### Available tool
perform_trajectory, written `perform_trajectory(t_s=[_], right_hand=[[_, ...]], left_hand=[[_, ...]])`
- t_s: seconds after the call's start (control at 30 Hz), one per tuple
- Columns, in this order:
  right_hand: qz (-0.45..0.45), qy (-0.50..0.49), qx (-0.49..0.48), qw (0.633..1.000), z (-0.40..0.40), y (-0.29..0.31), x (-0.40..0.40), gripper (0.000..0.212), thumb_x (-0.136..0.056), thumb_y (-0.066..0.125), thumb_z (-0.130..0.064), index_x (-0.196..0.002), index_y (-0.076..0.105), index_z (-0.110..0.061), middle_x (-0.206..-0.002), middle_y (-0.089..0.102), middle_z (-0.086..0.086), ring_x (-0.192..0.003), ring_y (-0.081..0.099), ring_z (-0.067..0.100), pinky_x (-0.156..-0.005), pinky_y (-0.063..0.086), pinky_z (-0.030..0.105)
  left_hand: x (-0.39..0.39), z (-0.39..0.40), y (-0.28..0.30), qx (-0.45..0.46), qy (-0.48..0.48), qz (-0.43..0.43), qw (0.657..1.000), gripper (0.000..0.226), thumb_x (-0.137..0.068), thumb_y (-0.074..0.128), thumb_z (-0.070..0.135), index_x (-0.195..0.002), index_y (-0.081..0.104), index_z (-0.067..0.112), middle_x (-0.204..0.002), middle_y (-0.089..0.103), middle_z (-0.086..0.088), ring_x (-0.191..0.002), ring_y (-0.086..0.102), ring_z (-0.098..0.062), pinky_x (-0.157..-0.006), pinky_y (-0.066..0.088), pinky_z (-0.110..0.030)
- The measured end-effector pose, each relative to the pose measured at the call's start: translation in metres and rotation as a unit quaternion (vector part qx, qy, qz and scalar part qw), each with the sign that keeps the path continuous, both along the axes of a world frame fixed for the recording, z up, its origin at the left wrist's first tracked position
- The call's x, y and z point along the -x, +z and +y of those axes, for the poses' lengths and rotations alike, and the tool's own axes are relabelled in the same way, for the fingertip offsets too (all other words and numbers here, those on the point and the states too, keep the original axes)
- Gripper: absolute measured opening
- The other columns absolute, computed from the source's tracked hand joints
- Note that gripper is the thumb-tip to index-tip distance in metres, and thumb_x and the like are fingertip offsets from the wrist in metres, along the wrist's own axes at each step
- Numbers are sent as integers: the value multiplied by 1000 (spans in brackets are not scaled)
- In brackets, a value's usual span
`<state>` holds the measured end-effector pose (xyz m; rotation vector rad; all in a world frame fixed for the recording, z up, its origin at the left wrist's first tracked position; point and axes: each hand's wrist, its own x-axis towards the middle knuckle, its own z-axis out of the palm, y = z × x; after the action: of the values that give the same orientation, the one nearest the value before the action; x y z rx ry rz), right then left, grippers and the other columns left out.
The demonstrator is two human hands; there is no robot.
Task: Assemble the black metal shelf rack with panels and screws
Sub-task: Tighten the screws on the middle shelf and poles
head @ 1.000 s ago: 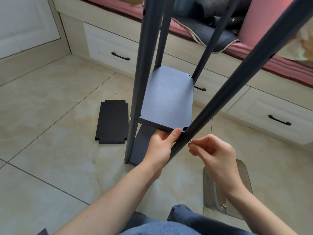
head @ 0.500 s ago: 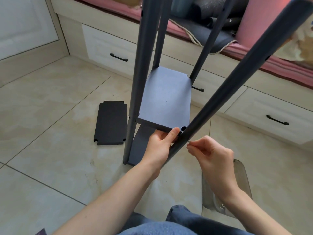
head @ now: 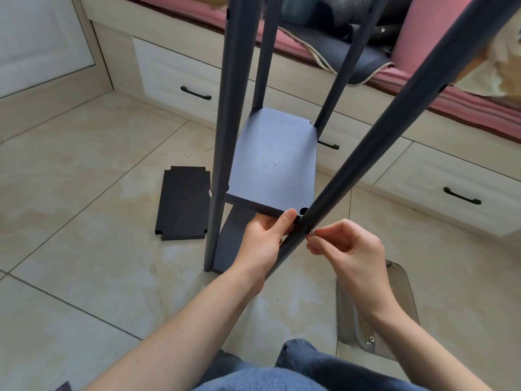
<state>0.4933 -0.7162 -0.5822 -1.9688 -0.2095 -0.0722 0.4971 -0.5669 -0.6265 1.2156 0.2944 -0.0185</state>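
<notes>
At centre-left a loose panel [head: 183,203] lies flat on the floor. The left hand [head: 263,244] reaches up, thumb pinching the shelf panel [head: 272,170] near edge. The right hand [head: 348,249] pinches a small screw [head: 312,233] against the leaning post [head: 366,153], which runs lower centre to upper right.

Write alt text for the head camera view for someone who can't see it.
The left hand grips the front edge of a dark shelf panel while the right hand pinches a small screw against the near-right post. A spare panel lies on the tile floor.
</notes>
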Motion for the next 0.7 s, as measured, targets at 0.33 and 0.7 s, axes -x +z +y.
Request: perform_trajectory(t_s=[0.33,0.7], right_hand=[[-46,-19,86,995,3,7,-2,14,-82,79,-18,-75,67,-17,-66,68,-2,-64,67,13,-65,57,39],[-48,-28,90,994,8,5,-4,16,-81,80,-17,-74,65,-17,-66,69,-4,-66,68,12,-66,58,43]], left_hand=[[2,0,2,14,2,9,1000,15,-96,65,40,-97,71,27,-95,77,8,-93,73,-8,-91,54,-31],[5,3,10,100,-5,7,995,12,-95,66,22,-96,75,14,-100,78,-8,-94,74,-19,-75,57,-19]])
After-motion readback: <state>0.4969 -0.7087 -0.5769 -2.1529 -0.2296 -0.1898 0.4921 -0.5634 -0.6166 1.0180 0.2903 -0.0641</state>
